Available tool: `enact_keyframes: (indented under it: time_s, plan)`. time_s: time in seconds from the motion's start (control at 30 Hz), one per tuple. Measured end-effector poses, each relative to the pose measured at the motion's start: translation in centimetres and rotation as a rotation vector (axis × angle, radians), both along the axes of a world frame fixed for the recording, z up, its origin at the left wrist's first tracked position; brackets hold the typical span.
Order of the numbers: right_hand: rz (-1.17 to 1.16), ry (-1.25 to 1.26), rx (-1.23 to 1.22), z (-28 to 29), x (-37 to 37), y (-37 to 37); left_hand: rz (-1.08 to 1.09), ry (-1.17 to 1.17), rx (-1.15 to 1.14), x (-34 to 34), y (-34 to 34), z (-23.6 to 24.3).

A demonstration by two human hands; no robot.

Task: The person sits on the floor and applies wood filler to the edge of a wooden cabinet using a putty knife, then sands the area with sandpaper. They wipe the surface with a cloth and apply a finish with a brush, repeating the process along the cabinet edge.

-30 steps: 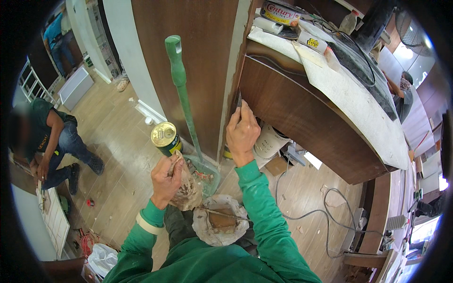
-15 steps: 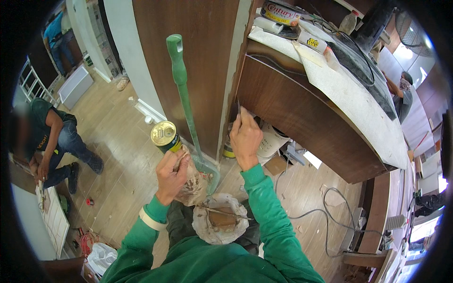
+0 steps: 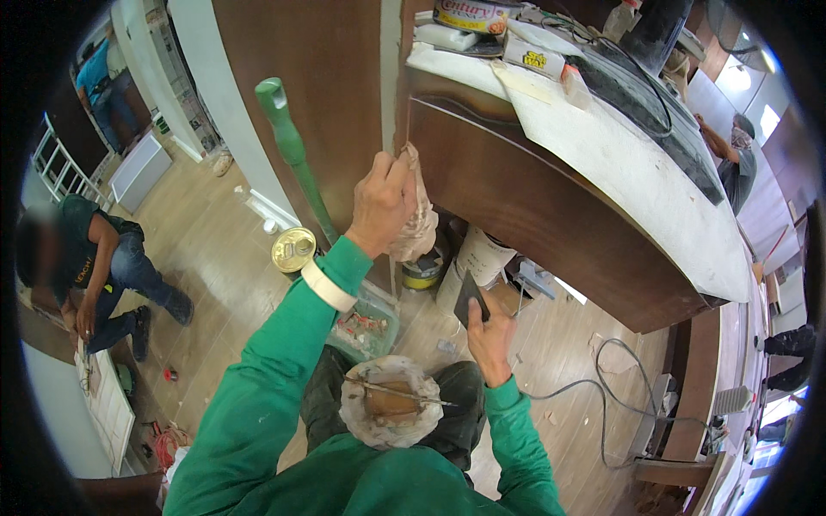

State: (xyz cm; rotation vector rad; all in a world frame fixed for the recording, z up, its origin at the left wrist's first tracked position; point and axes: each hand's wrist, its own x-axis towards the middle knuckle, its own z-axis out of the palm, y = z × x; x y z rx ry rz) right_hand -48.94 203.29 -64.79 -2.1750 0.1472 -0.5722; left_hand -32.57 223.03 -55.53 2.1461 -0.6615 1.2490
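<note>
My left hand (image 3: 379,202) is raised at the corner where the brown upright panel (image 3: 310,95) meets the curved brown counter front (image 3: 533,202). Its fingers are closed on a crumpled beige rag (image 3: 416,225), held up against the corner. Lower and to the right, my right hand (image 3: 492,337) grips a thin dark flat scraper (image 3: 469,298) by one end, apart from the panel. Between my knees sits a whitish, crusted bowl (image 3: 353,411) with brown material inside. A thin stick (image 3: 422,396) lies across its rim.
A green long-handled dustpan (image 3: 297,159) holding debris leans near the panel, beside a gold-topped can (image 3: 293,249). White buckets (image 3: 473,262) stand under the counter. A cable (image 3: 595,391) loops over the floor at right. One person (image 3: 95,267) sits at left; another (image 3: 738,163) works far right.
My left hand has moved up and right, bringing the rag to the corner. My right hand has dropped down and right from the corner, and the scraper's flat side now shows. My view has shifted slightly.
</note>
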Motion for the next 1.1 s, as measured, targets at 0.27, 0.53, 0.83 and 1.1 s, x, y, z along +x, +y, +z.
enact_keyframes:
  time_s: [0.27, 0.53, 0.83, 1.1]
  plan:
    - [-0.065, 0.106, 0.16, -4.4, -5.4, -2.8, 0.022, 0.38, 0.288, -1.7, 1.8, -12.9]
    - [-0.073, 0.189, 0.431, -4.2, -5.2, -3.0, -0.017, 0.084, 0.13, -3.8, 0.9, -3.3]
    - [-0.053, 0.174, 0.49, -4.4, -4.2, -2.3, 0.06, -0.055, 0.198, 0.9, 0.1, -1.7]
    - [-0.046, 0.163, 0.527, -5.1, -4.9, -2.4, 0.094, 0.271, 0.284, -1.6, 1.0, -11.7]
